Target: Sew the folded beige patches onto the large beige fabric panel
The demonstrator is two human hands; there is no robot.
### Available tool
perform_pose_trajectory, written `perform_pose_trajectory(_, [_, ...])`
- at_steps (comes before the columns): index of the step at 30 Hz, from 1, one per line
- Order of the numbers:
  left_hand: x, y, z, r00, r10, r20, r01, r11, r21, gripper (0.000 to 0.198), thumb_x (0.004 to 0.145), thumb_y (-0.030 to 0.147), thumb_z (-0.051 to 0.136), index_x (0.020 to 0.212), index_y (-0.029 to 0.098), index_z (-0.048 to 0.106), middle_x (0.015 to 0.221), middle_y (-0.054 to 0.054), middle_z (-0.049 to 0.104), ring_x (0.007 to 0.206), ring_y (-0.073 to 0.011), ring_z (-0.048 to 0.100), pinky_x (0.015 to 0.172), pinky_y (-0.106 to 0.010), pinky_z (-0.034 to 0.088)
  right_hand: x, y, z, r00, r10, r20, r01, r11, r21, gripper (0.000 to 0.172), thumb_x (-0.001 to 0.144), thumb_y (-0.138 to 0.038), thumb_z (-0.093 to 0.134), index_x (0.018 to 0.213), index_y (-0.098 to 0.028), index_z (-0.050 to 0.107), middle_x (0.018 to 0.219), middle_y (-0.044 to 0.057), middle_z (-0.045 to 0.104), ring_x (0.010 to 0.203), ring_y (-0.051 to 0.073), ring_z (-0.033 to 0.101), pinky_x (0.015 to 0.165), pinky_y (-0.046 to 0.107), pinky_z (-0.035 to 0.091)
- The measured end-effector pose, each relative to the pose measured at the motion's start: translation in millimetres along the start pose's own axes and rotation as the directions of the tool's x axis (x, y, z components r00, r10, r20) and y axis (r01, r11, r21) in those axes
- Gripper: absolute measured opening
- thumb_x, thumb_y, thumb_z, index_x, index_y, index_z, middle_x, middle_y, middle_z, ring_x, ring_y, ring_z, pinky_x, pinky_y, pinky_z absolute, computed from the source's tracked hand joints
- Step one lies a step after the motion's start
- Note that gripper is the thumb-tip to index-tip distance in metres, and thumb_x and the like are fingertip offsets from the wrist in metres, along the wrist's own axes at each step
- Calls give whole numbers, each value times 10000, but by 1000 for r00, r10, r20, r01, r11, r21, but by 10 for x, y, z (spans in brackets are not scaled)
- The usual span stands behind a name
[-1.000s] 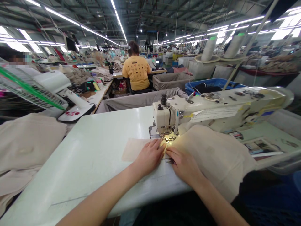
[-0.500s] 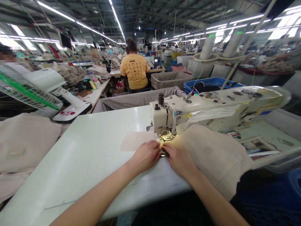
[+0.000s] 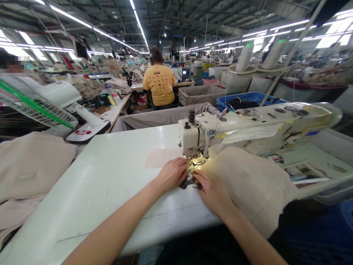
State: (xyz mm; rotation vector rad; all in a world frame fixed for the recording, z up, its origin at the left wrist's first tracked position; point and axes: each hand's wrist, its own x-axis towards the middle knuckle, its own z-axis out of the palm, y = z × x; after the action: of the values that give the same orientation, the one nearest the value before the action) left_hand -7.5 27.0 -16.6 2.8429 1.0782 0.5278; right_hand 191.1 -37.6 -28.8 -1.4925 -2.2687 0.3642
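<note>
A beige fabric panel (image 3: 245, 180) drapes to the right of the sewing machine (image 3: 190, 138), over the table edge. One end of it runs under the lit needle area. My left hand (image 3: 172, 175) is closed at the left of the presser foot (image 3: 199, 162), its fingertips pressed together on the fabric edge. Close to the front of the foot, my right hand (image 3: 213, 191) is closed too, thumb and fingers at the panel's edge. A dark metal part shows between the two hands. Behind my left hand, a flat beige strip (image 3: 161, 157) lies on the table.
The pale table (image 3: 116, 176) extends left. Stacked beige fabric (image 3: 35, 165) and a white fan (image 3: 88, 110) stand on the left. Grey cloth-lined bins (image 3: 165, 114) and a blue basket (image 3: 239, 97) lie beyond. A person in a yellow shirt (image 3: 159, 82) sits farther ahead, facing away.
My hands have drawn slightly apart: the right came a little towards me, the left went slightly away. The beige strip has moved away from me. More of the metal between the hands shows.
</note>
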Motion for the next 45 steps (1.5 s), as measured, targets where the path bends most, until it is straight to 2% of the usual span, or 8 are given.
perform_pose_trajectory(9, [-71,-35,41,999,-32,-21,31,999,-28,328,964,226,511,1269,153,607,1325,-130,628,1250,-264,569,1079,-430,487,-28,11,85,998,-33,-61,34,999,2,456,833,-33,501,1238,-162,665,1344,80,656,1072,244,696,913,367,574])
perform_pose_trajectory(16, [-90,-34,23,993,-106,44,107,994,-17,361,959,237,525,1314,192,571,1405,-118,582,1326,-275,516,1134,-512,415,-34,9,101,995,-42,-94,43,999,6,479,808,-12,502,1220,-191,668,1319,67,672,1064,233,697,906,338,572])
perform_pose_trajectory(21, [-82,-37,1,992,-106,65,106,994,-1,354,966,242,519,1313,188,569,1410,-119,578,1345,-271,497,1136,-500,415,-34,12,125,990,-58,-126,61,998,18,426,837,-28,499,1195,-178,674,1306,80,676,1093,252,688,917,369,573])
perform_pose_trajectory(27, [-80,-53,17,993,-98,59,97,995,10,348,980,255,494,1315,192,568,1397,-125,589,1349,-276,496,1135,-518,413,-30,-5,100,993,-44,-112,47,999,25,450,801,-10,518,1185,-183,679,1306,86,675,1059,248,704,878,356,585])
perform_pose_trajectory(33, [-85,-58,18,994,-95,58,95,995,0,337,987,260,490,1308,188,564,1403,-121,584,1350,-271,491,1139,-517,407,-31,-27,61,996,-25,-87,28,999,30,475,791,-6,510,1203,-179,669,1327,94,664,1092,240,690,921,346,562])
perform_pose_trajectory(45, [-94,-54,43,985,-148,89,141,987,79,413,980,270,491,1378,161,511,1441,-139,545,1371,-291,464,1140,-525,388,-23,-25,76,997,-10,-79,13,999,41,457,827,-20,485,1213,-179,672,1299,88,679,1076,228,693,923,337,554])
